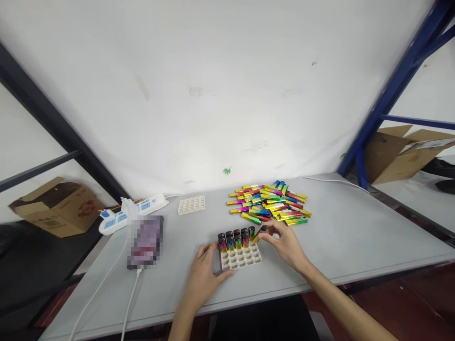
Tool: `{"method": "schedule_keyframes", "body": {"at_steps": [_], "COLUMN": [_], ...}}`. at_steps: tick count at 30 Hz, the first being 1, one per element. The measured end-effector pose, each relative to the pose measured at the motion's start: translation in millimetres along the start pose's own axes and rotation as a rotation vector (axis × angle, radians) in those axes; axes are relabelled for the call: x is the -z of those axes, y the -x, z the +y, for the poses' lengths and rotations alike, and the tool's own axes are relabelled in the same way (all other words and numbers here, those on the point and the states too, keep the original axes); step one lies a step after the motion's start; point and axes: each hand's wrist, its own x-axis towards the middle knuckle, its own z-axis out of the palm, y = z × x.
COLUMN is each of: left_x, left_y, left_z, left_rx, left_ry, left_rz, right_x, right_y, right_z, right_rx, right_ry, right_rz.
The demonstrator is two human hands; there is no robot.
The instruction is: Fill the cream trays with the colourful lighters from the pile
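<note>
A cream tray [241,259] with round holes lies on the grey table [355,237] in front of me. Several shiny multicoloured sticks with black caps [234,239] stand upright in its back rows. My left hand [206,277] rests against the tray's left edge, fingers curled on it. My right hand [284,241] pinches one black-capped stick [262,230] at the tray's back right corner. A pile of the same coloured sticks [270,203] lies flat just beyond.
A second, bare holed tray [192,205] sits further back. A phone [145,241] on a white cable and two power strips [131,213] lie at the left. Cardboard boxes [57,206] stand at both sides; a blue rack post [387,94] rises at the right.
</note>
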Motion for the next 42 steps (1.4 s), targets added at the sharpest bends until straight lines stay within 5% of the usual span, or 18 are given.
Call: {"method": "schedule_keyframes", "body": {"at_steps": [14,20,26,30,42], "left_x": [-2.6,-1.9,-1.6,-0.9,0.0], "left_y": [-0.9,-1.7,-0.6,-0.1,1.0], "left_z": [-3.9,-1.6,-0.5,-0.5,-0.9], "left_rx": [0.000,0.007,0.038,0.034,0.026], "left_ry": [-0.031,-0.038,-0.042,-0.048,-0.040], "left_rz": [-0.005,-0.014,-0.026,-0.030,-0.036], "right_x": [-17.2,-4.9,13.8,18.6,19.1], "right_y": [4.8,-1.8,-35.0,-50.0,-66.2], "right_z": [-2.1,4.0,30.6,44.3,43.1], "right_rx": [0.031,0.069,0.232,0.279,0.282], "right_ry": [0.250,0.279,0.785,1.003,0.914], "right_rz": [-0.074,-0.090,0.113,0.088,0.069]}}
